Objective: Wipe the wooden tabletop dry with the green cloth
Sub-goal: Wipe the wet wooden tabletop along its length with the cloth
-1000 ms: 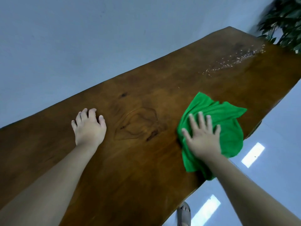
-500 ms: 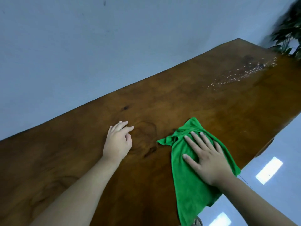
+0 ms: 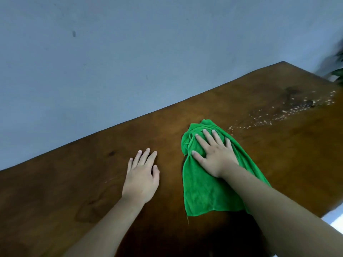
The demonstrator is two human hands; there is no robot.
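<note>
While the left hand [image 3: 140, 179] braces flat and empty on the worktop [image 3: 55, 191], the right hand [image 3: 213, 154] presses the green cloth [image 3: 204, 193] flat with spread fingers, toward droplets [image 3: 278, 117] near the far right corner.

The table [image 3: 278, 164] is a dark brown wooden slab with visible grain and a dark knot toward its far end. A green cloth [image 3: 207, 191] lies spread on it, bunched at its far edge. Just beyond the cloth, a trail of water droplets [image 3: 278, 115] runs toward the far corner. Two hands rest flat on it: the left hand [image 3: 141, 179] on bare wood, the right hand [image 3: 215, 154] on the cloth.
</note>
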